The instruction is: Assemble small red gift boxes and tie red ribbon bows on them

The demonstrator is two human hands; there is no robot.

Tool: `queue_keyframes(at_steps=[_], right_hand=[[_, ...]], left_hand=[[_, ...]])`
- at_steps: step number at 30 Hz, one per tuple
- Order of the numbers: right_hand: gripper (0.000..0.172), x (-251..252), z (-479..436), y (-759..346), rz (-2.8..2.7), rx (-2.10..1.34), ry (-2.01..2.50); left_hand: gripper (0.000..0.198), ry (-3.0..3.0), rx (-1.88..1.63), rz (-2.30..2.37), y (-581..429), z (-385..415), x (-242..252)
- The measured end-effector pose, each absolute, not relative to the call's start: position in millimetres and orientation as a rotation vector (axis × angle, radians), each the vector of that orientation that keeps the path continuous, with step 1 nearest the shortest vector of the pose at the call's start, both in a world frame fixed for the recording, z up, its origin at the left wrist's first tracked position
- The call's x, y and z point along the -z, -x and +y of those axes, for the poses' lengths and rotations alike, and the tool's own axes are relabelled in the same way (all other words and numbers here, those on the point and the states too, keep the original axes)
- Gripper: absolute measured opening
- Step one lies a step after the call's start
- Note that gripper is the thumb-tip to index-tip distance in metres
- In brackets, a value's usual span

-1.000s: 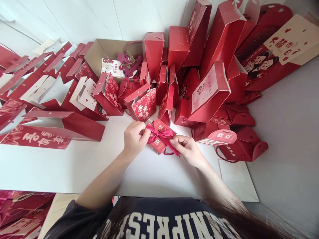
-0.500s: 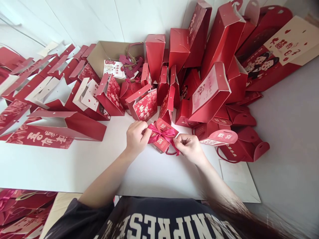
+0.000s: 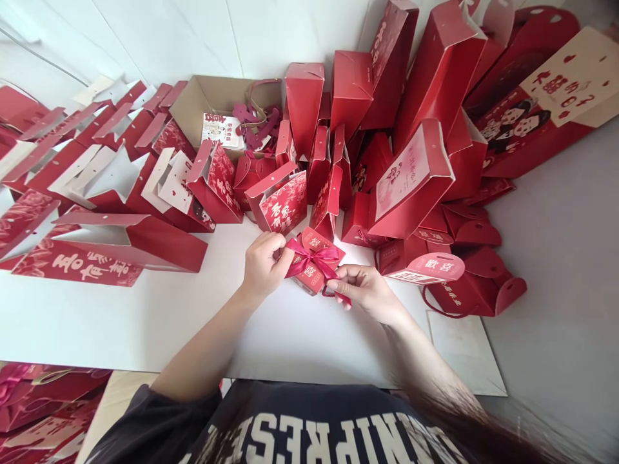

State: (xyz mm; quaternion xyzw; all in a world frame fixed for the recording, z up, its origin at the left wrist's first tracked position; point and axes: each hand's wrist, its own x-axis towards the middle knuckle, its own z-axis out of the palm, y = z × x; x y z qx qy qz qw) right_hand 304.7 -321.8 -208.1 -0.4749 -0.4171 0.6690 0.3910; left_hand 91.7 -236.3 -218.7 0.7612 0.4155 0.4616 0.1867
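Note:
A small red gift box with pale printed characters rests on the white table, just in front of me. Across its top lies a glossy crimson ribbon tied in a bow. My left hand pinches the bow's left loop between thumb and fingers. At the lower right of the box, my right hand has the ribbon's tail between thumb and forefinger, with the end poking out below. Part of a red cord handle shows under the box beside my right hand.
Red paper bags stand close behind the box. Open red bags crowd the left, and taller ones rise at the right. A cardboard box at the back holds cards and ribbons. The white table ends near my body.
My right hand has turned and shifted slightly down, with its fingers extended more along the ribbon's tail. My left hand stays at the left loop. The view has shifted slightly.

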Motion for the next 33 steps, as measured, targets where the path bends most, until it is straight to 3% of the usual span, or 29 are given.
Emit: queue_keyframes(at_steps=[9,24,28,33], right_hand=[[0.02,208.1,-321.8,-307.5,-1.136,-1.636,1.204],[0.013,197.7,-323.8,-310.2,-1.641,-1.072,1.619],[0.011,200.0,-322.2,-313.2,-1.557,-1.266,1.489],[0.027,205.1,-321.0,-316.6,-1.412,-1.487,1.298]], left_hand=[[0.034,-2.096,-1.312,1.162,-92.8,-236.7,222.8],[0.038,-1.988,-1.291,1.103,-99.3,-238.2,227.0],[0.038,-1.931,-1.305,1.09,-99.7,-238.4,225.9],[0.033,-2.013,-1.306,1.116,-96.6,-237.4,223.1]])
